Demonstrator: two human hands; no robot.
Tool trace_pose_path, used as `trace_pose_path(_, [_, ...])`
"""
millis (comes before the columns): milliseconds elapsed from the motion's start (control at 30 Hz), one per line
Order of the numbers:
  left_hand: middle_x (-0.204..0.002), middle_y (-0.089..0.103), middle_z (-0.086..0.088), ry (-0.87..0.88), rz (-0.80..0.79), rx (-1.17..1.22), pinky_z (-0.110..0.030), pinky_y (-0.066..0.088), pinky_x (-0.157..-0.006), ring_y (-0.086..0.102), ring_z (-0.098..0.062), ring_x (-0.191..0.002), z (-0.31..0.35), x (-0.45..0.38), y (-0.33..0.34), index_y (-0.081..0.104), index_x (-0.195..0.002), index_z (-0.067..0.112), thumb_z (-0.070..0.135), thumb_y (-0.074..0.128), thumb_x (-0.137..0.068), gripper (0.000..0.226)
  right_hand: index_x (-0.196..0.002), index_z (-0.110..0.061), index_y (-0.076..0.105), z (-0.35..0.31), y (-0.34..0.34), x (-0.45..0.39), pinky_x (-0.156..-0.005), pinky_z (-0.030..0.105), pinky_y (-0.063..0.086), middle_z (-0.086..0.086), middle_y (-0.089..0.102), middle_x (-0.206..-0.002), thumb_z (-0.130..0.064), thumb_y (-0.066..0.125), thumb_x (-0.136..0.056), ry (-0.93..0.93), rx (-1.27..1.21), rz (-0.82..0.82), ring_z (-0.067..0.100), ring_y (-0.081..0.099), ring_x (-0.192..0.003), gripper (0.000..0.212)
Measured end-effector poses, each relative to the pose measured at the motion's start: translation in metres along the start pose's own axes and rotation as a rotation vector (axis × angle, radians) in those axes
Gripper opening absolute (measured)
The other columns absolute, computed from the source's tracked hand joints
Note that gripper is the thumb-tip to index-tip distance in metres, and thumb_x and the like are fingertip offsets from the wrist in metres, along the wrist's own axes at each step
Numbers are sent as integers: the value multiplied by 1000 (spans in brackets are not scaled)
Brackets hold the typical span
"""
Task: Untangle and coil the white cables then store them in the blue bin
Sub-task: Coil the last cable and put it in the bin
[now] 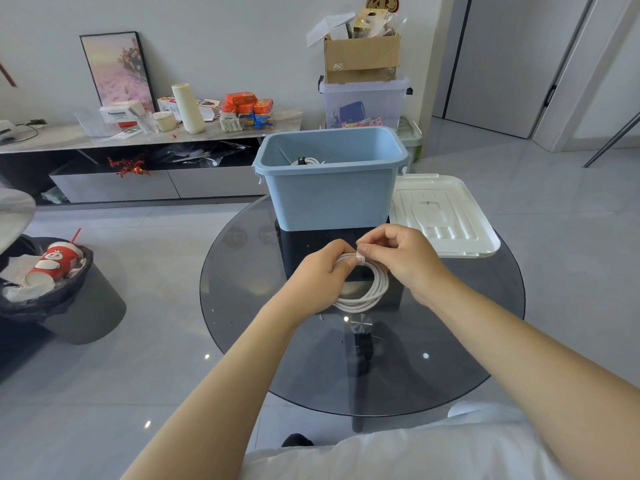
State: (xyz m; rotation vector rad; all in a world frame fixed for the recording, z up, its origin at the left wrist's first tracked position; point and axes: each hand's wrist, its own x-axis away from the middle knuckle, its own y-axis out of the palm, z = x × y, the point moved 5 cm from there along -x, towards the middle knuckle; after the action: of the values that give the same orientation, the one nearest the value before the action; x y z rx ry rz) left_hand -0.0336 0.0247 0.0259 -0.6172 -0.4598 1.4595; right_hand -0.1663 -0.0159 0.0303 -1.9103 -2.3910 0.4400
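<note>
A coiled white cable (372, 292) hangs in a loop above the round glass table (450, 341). My left hand (320, 275) grips the coil's left side. My right hand (403, 258) pinches a small white strap or plug end at the top of the coil, fingertips close to my left thumb. Behind my hands stands the blue bin (329, 199), open at the top. Inside it lies another white cable (306, 161) with a black part on it.
The bin's white lid (440, 216) lies on the table to the right of the bin. A dark waste bin (62, 292) full of rubbish stands on the floor at the left. A low cabinet (138, 168) and stacked boxes (362, 81) line the back wall.
</note>
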Motion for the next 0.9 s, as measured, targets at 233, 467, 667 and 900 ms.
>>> trace_pose_path(233, [-74, 54, 9, 68, 167, 59, -9, 37, -58, 49, 2, -63, 5, 2, -9, 51, -107, 15, 23, 51, -97, 13, -85, -21, 72, -5, -1, 2, -74, 17, 50, -9, 70, -80, -18, 68, -85, -77, 98, 11, 3, 64, -76, 5])
trace_pose_path(467, [-70, 48, 8, 64, 162, 66, -9, 38, -59, 49, 0, -60, 4, -1, -10, 40, -126, 20, 25, 51, -96, 32, -111, -24, 65, 5, 6, 2, -78, 22, 53, -7, 71, -95, -23, 50, -97, 76, 47, -253, 10, 69, -86, 20])
trace_pose_path(667, [-77, 55, 5, -97, 147, 243, -17, 44, -62, 55, -10, -71, 0, -10, -16, 34, -137, 26, 25, 56, -94, 48, -121, -18, 61, -1, 1, -6, -72, 19, 53, 1, 68, -85, -11, 55, -94, 62, 10, -190, 10, 66, -70, 29])
trace_pose_path(900, [-119, 56, -7, -230, 164, 349, -38, 51, -92, 59, -21, -106, 25, -21, -34, 32, -142, 13, 7, 47, -94, 51, -114, -11, 60, -40, -11, -7, -60, 21, 55, 7, 69, -91, -19, 61, -92, 18, -33, 45, 13, 66, -72, 24])
